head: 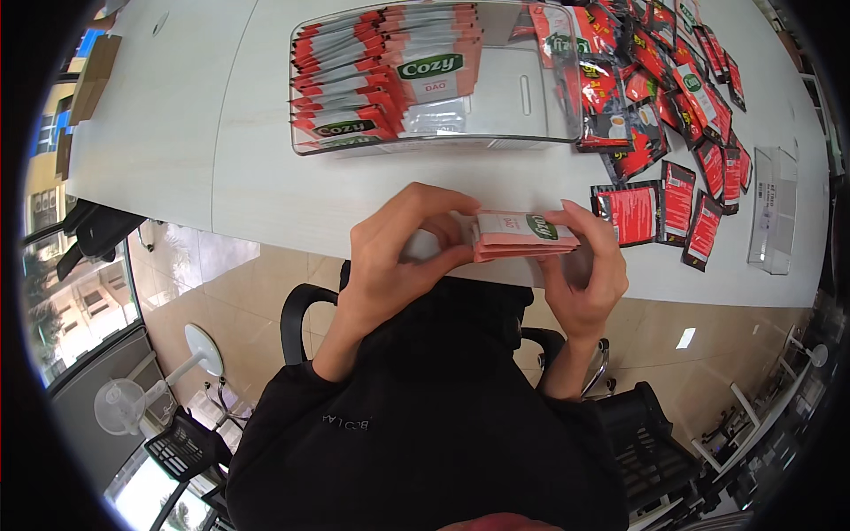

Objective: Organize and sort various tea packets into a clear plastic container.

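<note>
Between both hands I hold a small stack of pink-and-white Cozy sachets [511, 232], just above the front edge of the white table. My left hand [412, 245] pinches the stack's left end with thumb and fingers. At its right end, the fingers and thumb of my right hand [588, 259] grip the other side. Beyond my hands lies a clear plastic bin [511, 93]. Rows of Cozy sachets [425, 66] stand packed in its left and middle parts. The bin's right part shows bare plastic floor.
Loose red-and-black sachets [647, 133] lie heaped right of the bin, with several single ones [700, 229] nearer me. A smaller clear plastic tray [773, 212] rests by the table's right edge. Below the table are a black office chair [644, 438] and a white fan [119, 405].
</note>
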`<state>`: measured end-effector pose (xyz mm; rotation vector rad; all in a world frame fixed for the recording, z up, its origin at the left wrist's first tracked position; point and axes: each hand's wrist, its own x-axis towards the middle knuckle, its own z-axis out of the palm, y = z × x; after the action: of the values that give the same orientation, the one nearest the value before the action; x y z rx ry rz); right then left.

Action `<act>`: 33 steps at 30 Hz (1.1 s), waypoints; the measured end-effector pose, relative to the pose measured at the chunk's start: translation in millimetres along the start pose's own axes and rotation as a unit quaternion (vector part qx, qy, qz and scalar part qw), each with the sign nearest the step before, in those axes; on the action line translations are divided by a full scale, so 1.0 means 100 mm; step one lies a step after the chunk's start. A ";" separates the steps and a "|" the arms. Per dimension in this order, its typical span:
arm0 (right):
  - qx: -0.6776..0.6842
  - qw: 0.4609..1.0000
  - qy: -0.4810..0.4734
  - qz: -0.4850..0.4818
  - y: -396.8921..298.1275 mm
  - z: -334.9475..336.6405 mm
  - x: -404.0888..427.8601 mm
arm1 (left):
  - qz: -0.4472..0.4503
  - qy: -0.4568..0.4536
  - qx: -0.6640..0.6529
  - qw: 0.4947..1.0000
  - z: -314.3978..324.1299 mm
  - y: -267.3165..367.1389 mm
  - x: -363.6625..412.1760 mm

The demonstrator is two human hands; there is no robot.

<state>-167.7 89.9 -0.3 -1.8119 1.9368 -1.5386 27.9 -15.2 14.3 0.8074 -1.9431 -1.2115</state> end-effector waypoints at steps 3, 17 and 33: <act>-0.060 0.997 -0.049 -0.017 -0.03 -0.04 0.06 | 0.023 -0.007 0.015 1.000 0.03 0.06 0.06; 0.012 0.998 -0.055 0.008 -0.03 -0.11 0.00 | 0.191 0.054 0.182 0.963 0.13 0.00 0.00; 0.303 0.933 -0.106 0.161 -0.32 -0.24 -0.08 | 0.387 0.095 0.303 0.866 -0.13 -0.06 -0.27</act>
<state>-157.8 116.6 28.6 -1.2655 1.3595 -1.5213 54.6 -1.7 6.8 0.3207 -2.1625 -0.0311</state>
